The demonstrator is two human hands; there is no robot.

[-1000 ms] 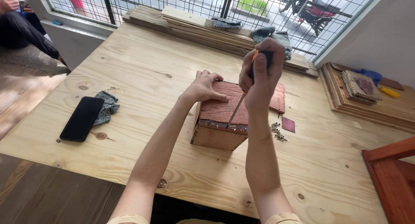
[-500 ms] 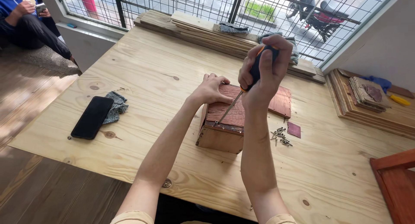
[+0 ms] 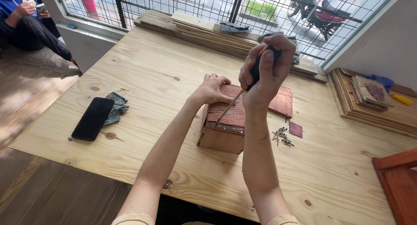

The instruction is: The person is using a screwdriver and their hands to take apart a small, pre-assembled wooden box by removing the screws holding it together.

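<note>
A small wooden box [image 3: 221, 136] with a reddish slatted top stands near the middle of the pale wood table [image 3: 152, 77]. My left hand [image 3: 211, 89] rests on the box's far left top edge, fingers curled over it. My right hand [image 3: 266, 73] is closed around the black and orange handle of a screwdriver [image 3: 236, 99]. Its shaft slants down to the left, and the tip meets the box top near the front edge.
Several loose screws [image 3: 281, 136] and a small dark red square lie right of the box. A black phone [image 3: 92, 118] and grey cloth [image 3: 116, 107] lie at left. Stacked planks [image 3: 208, 31] line the far edge; more boards [image 3: 369, 99] at right. A seated person [image 3: 26, 21] is far left.
My view has shifted slightly, so the table sits a little further right in frame. Both hands stay on the box and the screwdriver in the same hold.
</note>
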